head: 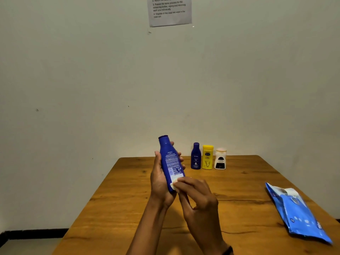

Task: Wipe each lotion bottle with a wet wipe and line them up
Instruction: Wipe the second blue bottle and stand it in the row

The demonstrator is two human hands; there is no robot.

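My left hand (159,178) grips a tall dark-blue lotion bottle (170,161) from behind, holding it nearly upright above the table with its back label facing me. My right hand (197,195) presses a small white wet wipe (174,183) against the bottle's lower end; most of the wipe is hidden under the fingers. Three more bottles stand side by side at the table's far edge: a small dark-blue one (195,156), a yellow one (207,157) and a white one with a dark label (220,159).
A blue pack of wet wipes (298,214) lies near the right edge of the wooden table (128,208). The table stands against a pale wall with a printed instruction sheet (170,11) stuck high up. Floor shows at the lower left.
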